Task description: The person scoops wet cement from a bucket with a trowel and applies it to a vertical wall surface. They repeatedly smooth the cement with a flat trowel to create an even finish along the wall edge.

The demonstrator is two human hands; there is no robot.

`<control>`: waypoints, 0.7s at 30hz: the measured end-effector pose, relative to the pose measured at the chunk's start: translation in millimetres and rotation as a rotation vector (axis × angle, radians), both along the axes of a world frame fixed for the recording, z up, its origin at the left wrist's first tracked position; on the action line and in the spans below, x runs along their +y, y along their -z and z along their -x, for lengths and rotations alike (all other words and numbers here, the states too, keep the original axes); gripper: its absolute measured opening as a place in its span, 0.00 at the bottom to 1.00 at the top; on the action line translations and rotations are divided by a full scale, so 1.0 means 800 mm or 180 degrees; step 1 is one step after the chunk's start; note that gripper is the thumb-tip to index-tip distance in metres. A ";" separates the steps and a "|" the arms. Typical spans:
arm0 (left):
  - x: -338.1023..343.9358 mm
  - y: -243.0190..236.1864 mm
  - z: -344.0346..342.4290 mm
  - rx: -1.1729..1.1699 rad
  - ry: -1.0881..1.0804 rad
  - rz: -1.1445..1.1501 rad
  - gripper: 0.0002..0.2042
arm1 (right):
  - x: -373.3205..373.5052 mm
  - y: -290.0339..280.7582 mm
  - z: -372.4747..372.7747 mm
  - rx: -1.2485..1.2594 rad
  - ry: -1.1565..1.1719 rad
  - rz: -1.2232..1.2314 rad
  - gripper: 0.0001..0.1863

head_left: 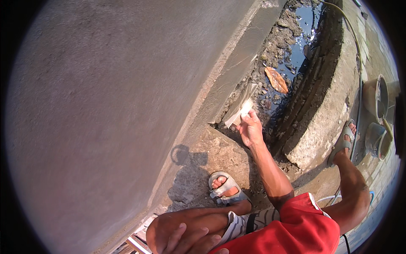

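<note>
My right hand (251, 129) reaches forward over the muddy ditch. Its fingers close around the pale handle of a plastering trowel (237, 112), whose flat thin blade lies along the foot of the wall. Smooth grey wet-looking plaster covers that wall (118, 84), and a lower band of plaster (237, 63) runs beneath a rough ledge. Down at the lower edge, my left hand (192, 241) rests by my bent left knee with its fingers spread. Nothing shows in it, though part of the palm is cut off.
Dark water (298, 51), rubble and a brown dry leaf (276, 79) lie in the ditch. A broken concrete kerb (323, 114) borders it. Two buckets, one grey (375, 97) and one dark (376, 139), stand at right beside a hose (358, 55). My sandalled feet straddle the ditch's end.
</note>
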State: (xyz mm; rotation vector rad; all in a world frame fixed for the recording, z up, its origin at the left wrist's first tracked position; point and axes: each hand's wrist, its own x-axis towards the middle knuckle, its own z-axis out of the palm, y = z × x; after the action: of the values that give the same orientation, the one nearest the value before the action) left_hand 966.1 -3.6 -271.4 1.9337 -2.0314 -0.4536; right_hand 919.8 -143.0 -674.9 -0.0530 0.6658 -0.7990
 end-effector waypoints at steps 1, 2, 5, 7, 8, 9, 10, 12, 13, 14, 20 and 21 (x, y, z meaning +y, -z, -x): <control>0.001 -0.001 -0.001 0.0001 0.0017 -0.0025 0.14 | 0.001 0.001 -0.005 0.0081 -0.0027 -0.0044 0.18; 0.001 0.000 0.000 0.0025 -0.0005 0.0081 0.14 | 0.001 0.004 -0.006 0.0176 -0.0045 -0.0081 0.18; 0.003 0.004 0.002 0.0057 -0.0077 0.0239 0.14 | 0.012 0.014 -0.011 -0.0089 -0.0190 -0.0046 0.19; 0.003 0.002 0.001 0.0072 -0.0076 0.0162 0.14 | 0.019 0.003 -0.020 -0.0119 -0.0236 -0.0051 0.19; 0.003 0.001 0.002 0.0098 -0.0101 0.0164 0.14 | 0.022 0.003 -0.022 -0.0139 -0.0189 0.0033 0.19; 0.004 0.000 0.003 0.0125 -0.0125 0.0167 0.14 | 0.025 0.004 -0.023 -0.0159 -0.0141 0.0117 0.19; 0.004 0.000 0.003 0.0144 -0.0152 0.0169 0.13 | 0.027 -0.002 -0.026 -0.0187 -0.0097 0.0201 0.19; 0.003 0.000 -0.004 0.0051 0.0044 0.0257 0.13 | 0.031 -0.013 -0.031 -0.0050 -0.0074 0.0099 0.20; 0.003 0.000 -0.007 0.0005 0.0143 0.0298 0.13 | 0.032 -0.022 -0.032 -0.0032 -0.0057 0.0108 0.20; 0.008 0.000 -0.008 0.0005 0.0142 0.0261 0.13 | 0.033 -0.026 -0.033 -0.0014 -0.0040 0.0115 0.21; 0.022 0.000 -0.013 0.0016 0.0216 0.0136 0.13 | 0.033 -0.057 -0.041 -0.0061 -0.0010 -0.0030 0.21; 0.023 -0.001 -0.012 0.0012 0.0222 0.0134 0.13 | 0.034 -0.056 -0.043 -0.0074 -0.0002 0.0089 0.22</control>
State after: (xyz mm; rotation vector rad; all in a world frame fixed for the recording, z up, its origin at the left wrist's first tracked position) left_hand 975.7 14.5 -271.0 1.8411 -2.0944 -0.4267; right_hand 953.9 -115.7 -629.8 -0.0693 0.6326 -0.8074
